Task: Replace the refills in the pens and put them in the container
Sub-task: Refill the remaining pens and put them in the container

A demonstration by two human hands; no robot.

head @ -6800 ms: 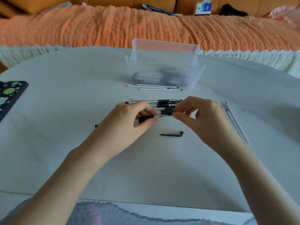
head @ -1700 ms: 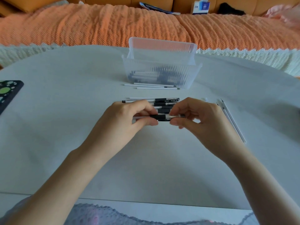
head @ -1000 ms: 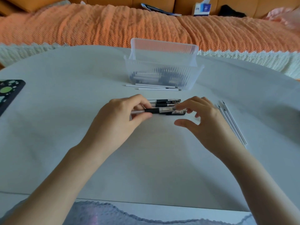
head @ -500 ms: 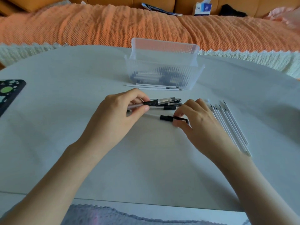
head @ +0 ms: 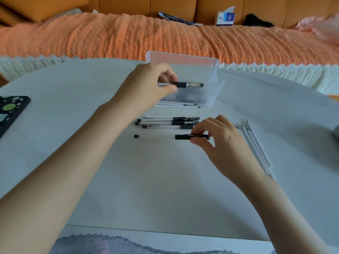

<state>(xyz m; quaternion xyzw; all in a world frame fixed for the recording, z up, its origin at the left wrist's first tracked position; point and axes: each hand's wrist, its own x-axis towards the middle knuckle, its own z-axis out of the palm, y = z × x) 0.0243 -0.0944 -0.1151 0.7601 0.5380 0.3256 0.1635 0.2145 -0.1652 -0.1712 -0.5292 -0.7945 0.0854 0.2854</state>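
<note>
My left hand (head: 146,85) holds a capped pen (head: 189,85) level over the clear plastic container (head: 211,92), which has pens inside. My right hand (head: 218,138) pinches the black cap end of another clear pen (head: 170,136) that lies on the white table (head: 165,189). Three more pens (head: 168,122) lie side by side just behind it. Several white refills (head: 255,145) lie in a row to the right of my right hand. A few refills (head: 176,105) rest against the container's front wall.
A dark tablet with green dots (head: 11,112) lies at the table's left edge. An orange-covered sofa (head: 165,37) runs behind the table, with a tissue box (head: 224,17) and papers on it. A grey object (head: 335,132) shows at the right edge.
My left hand has carried the assembled pen up and away from the table to above the container. My right hand has closed its fingers on the cap end of the lone pen.
</note>
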